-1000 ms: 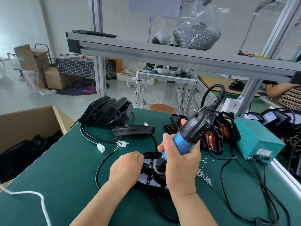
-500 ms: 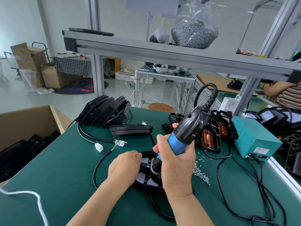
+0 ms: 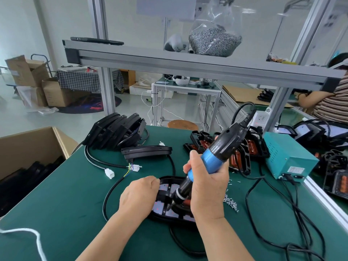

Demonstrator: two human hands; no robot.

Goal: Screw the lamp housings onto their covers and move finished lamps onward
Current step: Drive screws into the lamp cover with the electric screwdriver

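Note:
A black oval lamp housing (image 3: 169, 213) lies on the green table in front of me, its ribbed inside facing up. My left hand (image 3: 139, 196) grips its left edge with curled fingers. My right hand (image 3: 207, 187) grips the blue barrel of an electric screwdriver (image 3: 222, 153), tilted, with its tip down inside the housing. A small heap of loose screws (image 3: 230, 202) lies just right of the lamp. Another black lamp (image 3: 146, 151) with a white connector lies behind it.
A row of black lamps (image 3: 116, 130) leans at the back left, above an open cardboard box (image 3: 56, 140) holding more. Open housings with orange parts (image 3: 244, 153) and a teal power supply (image 3: 290, 159) stand at right. Black cables trail across the right side. A person sits at far right.
The screwdriver's tip has shifted slightly within the housing and the camera has moved a little closer. Both hands keep their grips.

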